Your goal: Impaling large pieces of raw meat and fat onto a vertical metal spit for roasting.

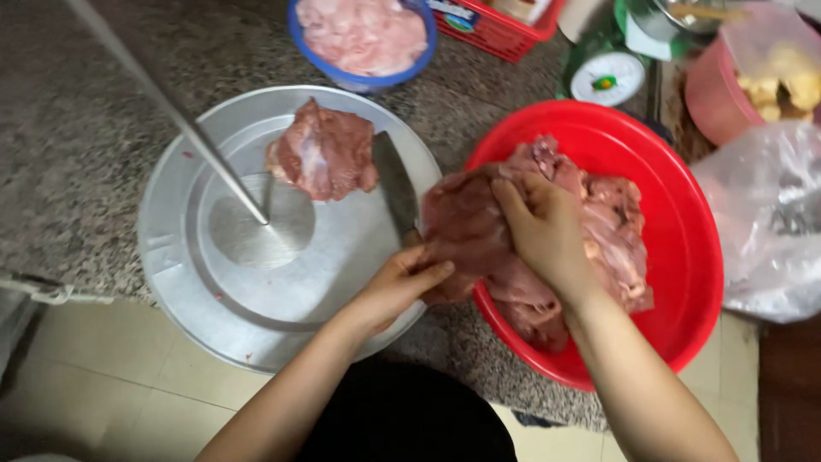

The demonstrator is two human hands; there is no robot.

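A large slab of raw meat (466, 224) is gripped by both hands at the red basin's (684, 248) left rim: right hand (543, 227) clamped on top, left hand (402, 282) pinching its lower edge. The slippery slab could be dropped onto the knife (395, 184) on the metal tray (171, 248).

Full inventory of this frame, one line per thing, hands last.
meat slab: 1, dark red, held over the basin's left rim
red basin: 1, red, right of centre, holds more raw meat
metal tray: 1, silver, round, left on the stone counter
meat piece: 1, pinkish red, on the tray's far side
knife: 1, grey blade, on the tray's right edge
metal rod: 1, silver, slanting down to the tray
blue bowl: 1, blue, top centre, pale meat inside
red basket: 1, red, top
plastic bag: 1, clear, far right
left hand: under the slab
right hand: on top of the slab
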